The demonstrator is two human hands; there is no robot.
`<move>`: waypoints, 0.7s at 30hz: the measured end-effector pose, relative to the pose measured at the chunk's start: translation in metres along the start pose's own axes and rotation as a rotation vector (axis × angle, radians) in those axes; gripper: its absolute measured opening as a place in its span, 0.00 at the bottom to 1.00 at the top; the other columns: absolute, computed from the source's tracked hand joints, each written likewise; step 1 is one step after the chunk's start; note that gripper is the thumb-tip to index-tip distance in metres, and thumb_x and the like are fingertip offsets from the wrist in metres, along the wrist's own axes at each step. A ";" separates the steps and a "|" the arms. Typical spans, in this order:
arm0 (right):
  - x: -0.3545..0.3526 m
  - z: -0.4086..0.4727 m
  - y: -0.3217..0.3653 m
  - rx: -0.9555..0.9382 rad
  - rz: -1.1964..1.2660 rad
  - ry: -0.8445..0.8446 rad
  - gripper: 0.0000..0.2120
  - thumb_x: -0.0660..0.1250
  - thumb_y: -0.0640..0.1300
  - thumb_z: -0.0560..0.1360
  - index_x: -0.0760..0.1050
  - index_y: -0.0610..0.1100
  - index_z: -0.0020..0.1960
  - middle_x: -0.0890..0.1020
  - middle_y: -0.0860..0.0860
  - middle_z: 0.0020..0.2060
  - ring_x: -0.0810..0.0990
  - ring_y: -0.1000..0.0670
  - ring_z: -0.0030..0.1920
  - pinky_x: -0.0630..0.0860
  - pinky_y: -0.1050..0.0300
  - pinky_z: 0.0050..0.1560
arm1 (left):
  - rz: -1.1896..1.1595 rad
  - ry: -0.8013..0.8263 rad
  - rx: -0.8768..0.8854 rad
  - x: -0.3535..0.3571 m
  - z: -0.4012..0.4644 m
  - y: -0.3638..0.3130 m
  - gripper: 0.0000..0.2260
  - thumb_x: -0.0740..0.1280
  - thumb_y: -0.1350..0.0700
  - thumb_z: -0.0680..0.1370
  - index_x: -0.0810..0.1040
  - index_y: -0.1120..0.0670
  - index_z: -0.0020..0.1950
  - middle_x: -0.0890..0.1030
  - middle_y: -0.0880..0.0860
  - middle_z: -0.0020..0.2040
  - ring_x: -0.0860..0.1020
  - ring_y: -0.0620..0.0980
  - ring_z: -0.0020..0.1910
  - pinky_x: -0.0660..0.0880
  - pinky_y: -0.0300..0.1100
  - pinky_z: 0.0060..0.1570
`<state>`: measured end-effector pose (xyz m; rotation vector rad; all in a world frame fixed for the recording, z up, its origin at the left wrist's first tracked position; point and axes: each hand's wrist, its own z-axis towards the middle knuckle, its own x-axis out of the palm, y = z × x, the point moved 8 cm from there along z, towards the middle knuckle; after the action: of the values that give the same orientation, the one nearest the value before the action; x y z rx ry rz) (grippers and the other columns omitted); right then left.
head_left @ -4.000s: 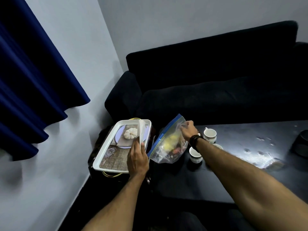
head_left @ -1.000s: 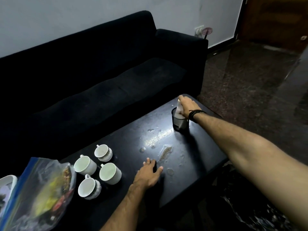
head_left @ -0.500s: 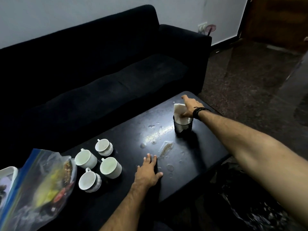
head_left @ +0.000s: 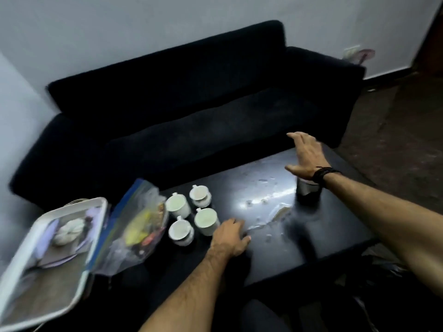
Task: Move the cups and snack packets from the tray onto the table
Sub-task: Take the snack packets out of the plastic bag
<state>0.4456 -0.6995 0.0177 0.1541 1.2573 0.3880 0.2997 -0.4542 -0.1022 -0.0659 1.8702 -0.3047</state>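
Several white cups (head_left: 189, 214) stand grouped on the black table (head_left: 311, 240), left of its middle. A clear zip bag of snack packets (head_left: 136, 228) lies at the table's left end, leaning toward the white tray (head_left: 79, 271). The tray sits further left, off the table, with a printed picture on its floor. My left hand (head_left: 230, 236) rests flat on the table just right of the cups, holding nothing. My right hand (head_left: 305, 155) hovers with fingers spread above a dark mesh holder (head_left: 308, 191) with a white napkin in it.
A black sofa (head_left: 191, 111) runs along the far side of the table. Wet smears (head_left: 271, 212) shine on the tabletop between my hands. Dark floor lies to the right, and a wall socket (head_left: 351, 52) sits behind the sofa arm.
My right hand has let go of the napkin in the mesh holder and lifted off it with fingers spread. The view has swung left, bringing the tray back in. My left hand stays put.
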 end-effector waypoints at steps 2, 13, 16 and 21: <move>0.005 0.000 0.046 -0.076 0.046 -0.024 0.44 0.77 0.50 0.62 0.61 0.47 0.73 0.68 0.44 0.68 0.68 0.39 0.67 0.67 0.43 0.65 | -0.036 -0.126 -0.015 -0.026 -0.020 0.022 0.25 0.64 0.44 0.76 0.70 0.53 0.71 0.71 0.57 0.70 0.70 0.57 0.69 0.67 0.47 0.68; 0.055 -0.053 0.325 -0.520 0.383 0.229 0.20 0.72 0.47 0.70 0.75 0.47 0.61 0.76 0.48 0.57 0.76 0.46 0.58 0.74 0.49 0.59 | 0.153 -0.881 -0.110 -0.170 -0.142 0.128 0.14 0.62 0.52 0.75 0.78 0.55 0.58 0.79 0.55 0.54 0.77 0.56 0.51 0.74 0.49 0.50; 0.068 -0.078 0.379 -0.640 0.390 0.276 0.19 0.71 0.46 0.70 0.75 0.48 0.61 0.76 0.50 0.56 0.78 0.47 0.53 0.77 0.50 0.55 | 0.157 -0.964 -0.288 -0.186 -0.178 0.175 0.17 0.62 0.51 0.75 0.75 0.55 0.62 0.77 0.55 0.58 0.75 0.56 0.55 0.73 0.50 0.54; 0.099 -0.108 0.442 -0.863 0.157 0.344 0.34 0.70 0.45 0.70 0.63 0.48 0.73 0.69 0.48 0.69 0.80 0.43 0.55 0.75 0.52 0.46 | -0.079 -0.742 -0.643 -0.164 -0.201 0.267 0.24 0.61 0.49 0.78 0.65 0.55 0.73 0.71 0.56 0.71 0.69 0.57 0.69 0.67 0.52 0.65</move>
<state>0.2804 -0.2651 0.0388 -0.5742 1.3102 1.0902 0.1909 -0.1290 0.0425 -0.6079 1.1585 0.2588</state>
